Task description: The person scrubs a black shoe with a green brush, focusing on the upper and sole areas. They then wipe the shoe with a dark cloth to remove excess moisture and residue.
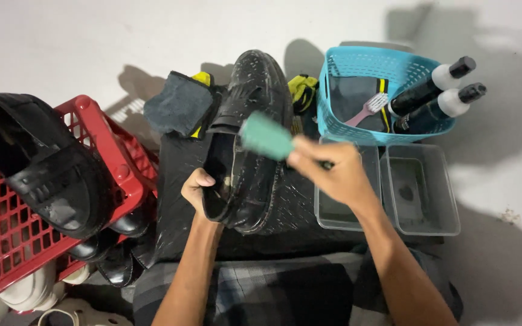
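My left hand [197, 188] grips the heel opening of a wet black leather shoe [254, 108], which lies toe away from me on a dark mat [179, 175]. My right hand [333, 172] is closed around a green-headed brush [267, 136], blurred, held just over the shoe's upper. A dark grey cloth with yellow trim [179, 104] lies beside the shoe on the left.
A red plastic basket [101, 130] at left holds another black shoe [43, 163]; more shoes lie below it. A turquoise basket [364, 66] at back right holds a pink toothbrush [367, 110] and two black bottles [433, 90]. Two clear plastic tubs [421, 190] stand at right.
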